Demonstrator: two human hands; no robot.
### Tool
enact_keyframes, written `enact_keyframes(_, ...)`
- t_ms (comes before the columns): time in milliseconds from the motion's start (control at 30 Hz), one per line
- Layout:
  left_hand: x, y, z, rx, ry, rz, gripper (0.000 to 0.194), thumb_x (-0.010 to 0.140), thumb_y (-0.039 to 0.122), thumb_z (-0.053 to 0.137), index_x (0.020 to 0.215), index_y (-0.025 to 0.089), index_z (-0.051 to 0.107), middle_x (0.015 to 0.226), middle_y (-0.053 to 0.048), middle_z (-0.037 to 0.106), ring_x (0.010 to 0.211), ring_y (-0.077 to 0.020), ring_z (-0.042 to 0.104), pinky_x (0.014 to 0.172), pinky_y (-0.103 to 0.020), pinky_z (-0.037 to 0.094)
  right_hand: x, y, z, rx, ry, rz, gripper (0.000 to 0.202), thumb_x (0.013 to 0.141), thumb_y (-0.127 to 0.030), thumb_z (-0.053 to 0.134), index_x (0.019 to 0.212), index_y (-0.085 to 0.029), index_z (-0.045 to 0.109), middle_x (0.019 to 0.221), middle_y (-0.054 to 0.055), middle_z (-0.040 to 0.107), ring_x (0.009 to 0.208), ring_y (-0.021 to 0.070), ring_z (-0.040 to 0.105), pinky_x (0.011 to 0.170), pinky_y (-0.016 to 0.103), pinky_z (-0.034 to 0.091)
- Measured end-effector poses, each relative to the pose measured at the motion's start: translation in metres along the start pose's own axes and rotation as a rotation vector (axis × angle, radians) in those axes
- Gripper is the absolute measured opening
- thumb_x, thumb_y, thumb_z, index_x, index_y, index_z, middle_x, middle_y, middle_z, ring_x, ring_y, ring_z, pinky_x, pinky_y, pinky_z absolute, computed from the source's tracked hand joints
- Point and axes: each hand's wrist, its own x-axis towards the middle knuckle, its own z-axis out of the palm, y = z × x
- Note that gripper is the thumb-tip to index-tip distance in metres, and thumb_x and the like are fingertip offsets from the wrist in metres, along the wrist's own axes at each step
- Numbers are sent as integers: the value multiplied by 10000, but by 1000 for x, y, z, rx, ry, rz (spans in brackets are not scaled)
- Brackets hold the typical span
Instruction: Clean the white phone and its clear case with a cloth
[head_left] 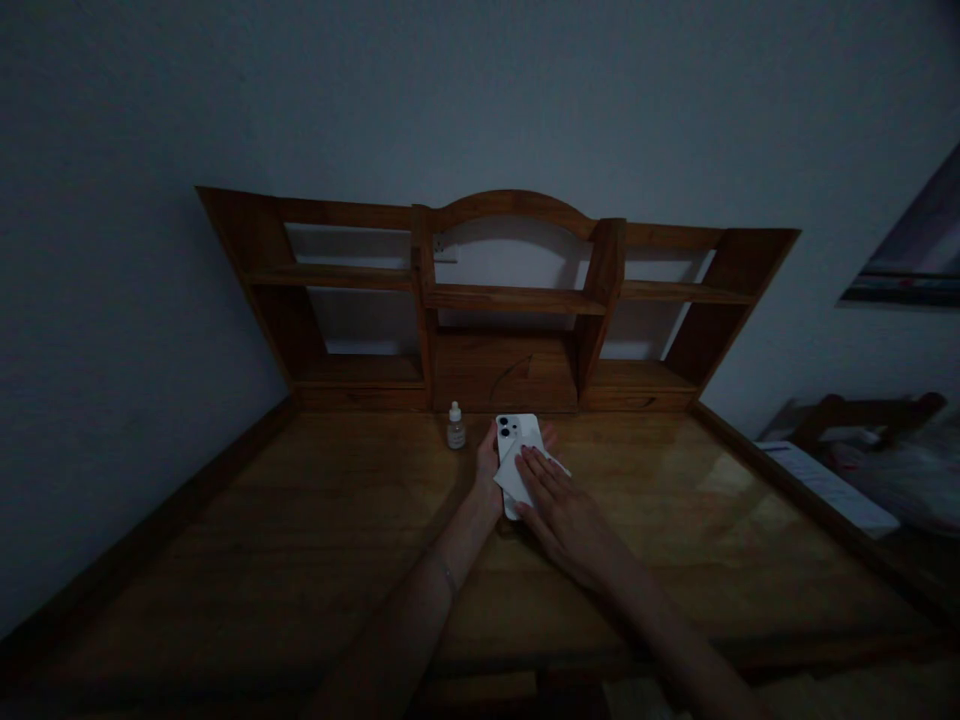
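A white smartphone (527,427) lies back side up, its camera lenses at the far left corner. My left hand (487,462) grips it from underneath, thumb along the left edge and fingertips showing past the right edge. Across the middle of the phone's back is a white cloth or wipe (509,470), set at a slant. On top of this, my right hand (551,495) presses with its fingers stretched flat. A small clear dropper bottle (456,432) with a white cap stands upright to the left of the phone.
The wooden desk (360,520) has raised side edges. A wooden shelf unit (517,299) with several compartments runs along its back, against the wall. On the right, beyond the desk, are a white paper or booklet (825,485), a chair back (870,412) and plastic-looking bags (915,475).
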Motion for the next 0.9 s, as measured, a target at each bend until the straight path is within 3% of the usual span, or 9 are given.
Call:
enact_keyframes(300, -2, -1, 4, -33, -15, 18, 638, 923, 541, 375, 1335, 84, 545, 1223, -211, 659, 1185, -337, 602, 1025, -508, 437, -17, -16, 8, 18, -26, 34, 639, 1010, -353, 410, 1573, -288, 115, 1614, 46, 193, 1479, 275, 223, 1185, 540, 317)
enact_keyframes(633, -11, -5, -2, -22, -181, 8, 640, 912, 593, 375, 1367, 172, 533, 1340, -182, 594, 1330, -322, 478, 1050, -512, 399, 21, -10, 16, 44, 36, 59, 664, 1003, -457, 414, 1574, -288, 119, 1623, 38, 164, 1489, 269, 187, 1202, 514, 283)
enact_keyframes(900, -6, -9, -7, -17, -154, 16, 625, 885, 628, 407, 1400, 291, 516, 1375, -120, 575, 1383, -286, 420, 1061, -486, 384, 32, -14, 24, 26, 37, 96, 686, 1005, -493, 389, 1578, -252, 97, 1632, 55, 114, 1501, 250, 143, 1214, 491, 246)
